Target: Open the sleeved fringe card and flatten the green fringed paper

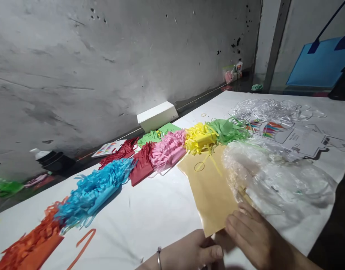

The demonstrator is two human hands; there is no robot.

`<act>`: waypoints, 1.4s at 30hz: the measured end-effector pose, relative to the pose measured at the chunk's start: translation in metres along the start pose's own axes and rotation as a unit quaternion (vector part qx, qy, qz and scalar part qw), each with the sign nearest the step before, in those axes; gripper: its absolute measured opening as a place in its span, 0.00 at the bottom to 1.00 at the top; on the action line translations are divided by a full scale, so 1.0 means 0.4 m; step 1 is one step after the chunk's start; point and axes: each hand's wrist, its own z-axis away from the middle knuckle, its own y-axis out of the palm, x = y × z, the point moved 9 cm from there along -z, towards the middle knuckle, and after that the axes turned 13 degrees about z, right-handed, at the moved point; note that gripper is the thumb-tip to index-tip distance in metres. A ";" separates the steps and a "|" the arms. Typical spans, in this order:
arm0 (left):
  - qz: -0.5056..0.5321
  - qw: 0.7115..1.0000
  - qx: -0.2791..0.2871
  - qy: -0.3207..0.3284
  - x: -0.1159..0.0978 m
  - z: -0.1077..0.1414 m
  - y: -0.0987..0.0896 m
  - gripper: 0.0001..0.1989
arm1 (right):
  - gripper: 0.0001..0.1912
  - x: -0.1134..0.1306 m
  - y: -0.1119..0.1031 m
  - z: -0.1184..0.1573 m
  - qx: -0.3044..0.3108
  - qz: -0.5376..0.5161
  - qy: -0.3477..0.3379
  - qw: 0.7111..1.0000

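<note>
A flat sheet of brown kraft paper (pixel 211 191) lies tilted on the white-covered table, its near end between my hands. My right hand (pixel 252 232) is closed on its lower right edge, fingers curled over it. A small tan piece (pixel 245 195) shows just above those fingers; whether they touch it I cannot tell. My left hand (pixel 195 249), with a bracelet at the wrist, is curled at the sheet's lower left corner. Its thumb points right, and the other fingers are mostly hidden. A rubber band (pixel 199 167) and thin yellow strips rest on the sheet's far part.
Fringed paper bundles run across the table: orange (pixel 34 243), blue (pixel 99 187), dark red (pixel 142 163), pink (pixel 169 150), yellow (pixel 202 137), green (pixel 228 129). Clear plastic (pixel 287 183) and transparent cord (pixel 268 108) lie right. A white box (pixel 158 116) stands by the wall.
</note>
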 end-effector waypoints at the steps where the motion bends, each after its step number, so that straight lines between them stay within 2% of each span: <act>1: 0.012 1.000 0.001 0.012 0.001 0.000 0.002 0.41 | 0.20 0.017 -0.002 -0.002 -0.009 -0.001 0.002 1.000; 3: 0.020 0.999 -0.015 0.022 0.006 0.004 -0.006 0.39 | 0.20 0.041 0.005 -0.001 -0.012 -0.029 0.008 0.999; 5: 0.007 0.999 -0.047 0.015 0.012 0.014 -0.024 0.34 | 0.17 0.037 0.017 -0.001 0.003 -0.100 0.041 0.994; 7: -0.008 0.998 -0.063 0.003 0.013 0.024 -0.032 0.32 | 0.13 0.003 0.036 -0.002 0.028 -0.184 0.108 0.977; 10: -0.026 0.999 -0.038 0.001 0.005 0.029 -0.018 0.33 | 0.10 -0.043 0.083 -0.002 0.102 -0.267 0.198 0.938; 13: -0.061 0.998 -0.023 0.014 -0.009 0.029 -0.008 0.32 | 0.08 -0.046 0.133 -0.002 0.175 -0.310 0.223 0.907; 16: -0.105 0.993 -0.043 0.020 -0.019 0.030 -0.017 0.31 | 0.08 -0.038 0.153 -0.008 0.178 -0.336 0.219 0.899; 19: -0.112 0.992 -0.042 0.035 -0.036 0.035 -0.016 0.32 | 0.08 -0.033 0.147 -0.017 0.152 -0.344 0.202 0.904; 22: -0.068 0.997 -0.021 0.043 -0.050 0.039 -0.005 0.35 | 0.08 -0.038 0.126 -0.024 0.111 -0.330 0.195 0.917; 27: 0.020 0.998 -0.066 -0.006 -0.013 0.039 -0.029 0.34 | 0.08 -0.039 0.105 -0.031 0.071 -0.317 0.192 0.926; 32: 0.063 0.994 -0.090 -0.001 0.005 0.034 -0.040 0.31 | 0.10 -0.033 0.090 -0.040 0.039 -0.301 0.178 0.936; 36: 0.048 0.995 -0.089 -0.002 -0.003 0.033 -0.042 0.32 | 0.12 -0.019 0.088 -0.041 0.033 -0.255 0.157 0.954; 39: -0.002 0.993 -0.121 0.013 -0.013 0.037 -0.061 0.30 | 0.11 -0.008 0.088 -0.040 0.038 -0.238 0.140 0.960; 42: -0.025 0.989 -0.147 0.004 -0.009 0.041 -0.076 0.32 | 0.10 -0.013 0.069 -0.041 0.028 -0.259 0.134 0.956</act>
